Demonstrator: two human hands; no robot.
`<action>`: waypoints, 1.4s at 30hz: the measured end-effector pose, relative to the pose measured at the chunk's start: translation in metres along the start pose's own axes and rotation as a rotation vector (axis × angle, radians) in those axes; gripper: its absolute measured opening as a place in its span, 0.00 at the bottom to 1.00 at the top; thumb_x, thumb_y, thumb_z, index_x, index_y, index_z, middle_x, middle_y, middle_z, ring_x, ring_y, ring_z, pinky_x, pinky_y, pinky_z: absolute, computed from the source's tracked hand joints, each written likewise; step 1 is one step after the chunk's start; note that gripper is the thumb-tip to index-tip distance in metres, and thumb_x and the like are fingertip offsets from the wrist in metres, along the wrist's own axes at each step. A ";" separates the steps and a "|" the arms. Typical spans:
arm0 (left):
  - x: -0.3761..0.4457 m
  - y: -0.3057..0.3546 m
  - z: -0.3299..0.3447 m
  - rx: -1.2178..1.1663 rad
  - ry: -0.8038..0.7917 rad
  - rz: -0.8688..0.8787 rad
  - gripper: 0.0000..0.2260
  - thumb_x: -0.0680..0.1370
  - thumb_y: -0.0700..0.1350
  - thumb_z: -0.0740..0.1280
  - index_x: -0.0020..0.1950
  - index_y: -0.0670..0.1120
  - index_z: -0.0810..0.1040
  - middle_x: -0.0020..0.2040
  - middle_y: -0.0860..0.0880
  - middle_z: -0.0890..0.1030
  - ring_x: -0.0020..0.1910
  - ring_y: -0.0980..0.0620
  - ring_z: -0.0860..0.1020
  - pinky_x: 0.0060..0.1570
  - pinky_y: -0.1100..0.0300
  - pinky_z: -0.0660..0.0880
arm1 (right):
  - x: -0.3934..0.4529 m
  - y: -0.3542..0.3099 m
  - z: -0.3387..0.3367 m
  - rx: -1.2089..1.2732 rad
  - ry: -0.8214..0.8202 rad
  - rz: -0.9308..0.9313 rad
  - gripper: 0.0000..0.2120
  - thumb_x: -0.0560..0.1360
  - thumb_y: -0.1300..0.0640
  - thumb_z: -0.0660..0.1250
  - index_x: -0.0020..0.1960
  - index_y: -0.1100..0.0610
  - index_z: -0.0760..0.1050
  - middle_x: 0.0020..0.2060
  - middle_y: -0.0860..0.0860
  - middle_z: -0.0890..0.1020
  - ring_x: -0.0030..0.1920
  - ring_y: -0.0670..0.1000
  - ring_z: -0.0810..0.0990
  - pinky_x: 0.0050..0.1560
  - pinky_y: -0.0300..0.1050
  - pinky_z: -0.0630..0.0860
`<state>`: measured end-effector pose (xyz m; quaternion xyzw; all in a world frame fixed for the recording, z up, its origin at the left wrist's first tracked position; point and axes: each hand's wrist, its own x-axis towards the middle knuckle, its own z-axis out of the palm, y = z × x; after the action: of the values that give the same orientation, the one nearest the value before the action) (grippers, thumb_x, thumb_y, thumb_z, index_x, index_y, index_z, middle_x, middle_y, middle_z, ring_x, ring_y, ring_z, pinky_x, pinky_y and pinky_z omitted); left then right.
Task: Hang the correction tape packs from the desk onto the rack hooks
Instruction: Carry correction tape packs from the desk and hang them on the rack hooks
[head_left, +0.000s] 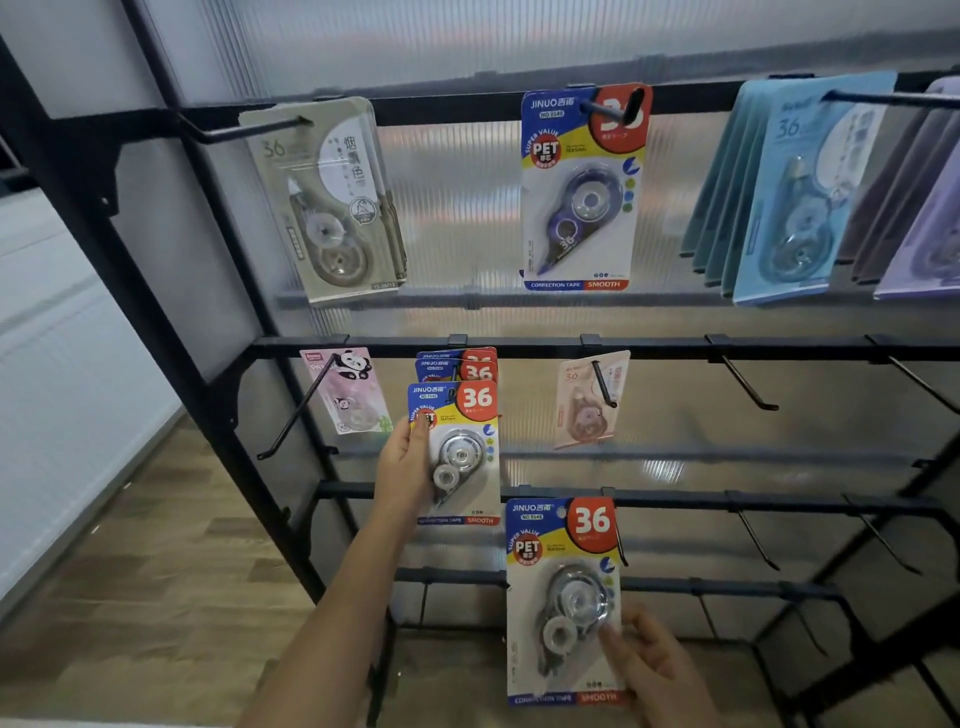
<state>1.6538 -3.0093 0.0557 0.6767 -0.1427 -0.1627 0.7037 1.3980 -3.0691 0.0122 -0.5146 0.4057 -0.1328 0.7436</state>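
Observation:
My left hand (402, 467) grips the left edge of a blue, yellow and red correction tape pack (460, 452) and holds it up against two like packs (462, 364) hanging on a middle-row hook. My right hand (654, 670) pinches the lower right part of a second, larger-looking pack (563, 597) in front of the lower rails. The black rack (519, 343) stands before me with bars and angled hooks. The hook behind the left pack is hidden.
The top row carries a beige pack (332, 202), a blue pack (582, 187) and stacks of light blue (789, 192) and purple packs. A pink panda pack (353, 389) and a peach pack (589, 400) hang mid-row. Bare hooks (748, 384) jut out at right. Wooden floor lies at left.

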 end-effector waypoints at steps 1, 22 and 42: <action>0.006 0.000 0.003 0.007 -0.002 0.014 0.09 0.83 0.48 0.57 0.48 0.50 0.75 0.42 0.51 0.83 0.40 0.54 0.82 0.38 0.59 0.78 | 0.001 0.000 0.002 0.000 -0.011 0.007 0.09 0.71 0.63 0.68 0.51 0.63 0.76 0.40 0.60 0.85 0.47 0.63 0.83 0.55 0.63 0.77; 0.042 -0.031 -0.056 0.953 -0.039 0.397 0.11 0.80 0.44 0.63 0.59 0.41 0.75 0.56 0.45 0.77 0.54 0.47 0.75 0.50 0.58 0.68 | 0.072 -0.043 0.095 -0.066 -0.058 -0.346 0.03 0.79 0.59 0.63 0.49 0.55 0.76 0.41 0.50 0.86 0.44 0.51 0.84 0.46 0.48 0.81; 0.036 -0.053 -0.092 1.357 -0.198 0.416 0.12 0.81 0.50 0.58 0.60 0.45 0.74 0.58 0.48 0.77 0.56 0.49 0.75 0.50 0.57 0.72 | 0.126 -0.057 0.134 -0.143 0.188 -0.396 0.02 0.81 0.58 0.59 0.52 0.55 0.70 0.43 0.50 0.79 0.41 0.48 0.80 0.35 0.38 0.76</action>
<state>1.7231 -2.9426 -0.0019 0.9060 -0.4016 0.0390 0.1281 1.5894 -3.0831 0.0224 -0.6211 0.3726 -0.2944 0.6234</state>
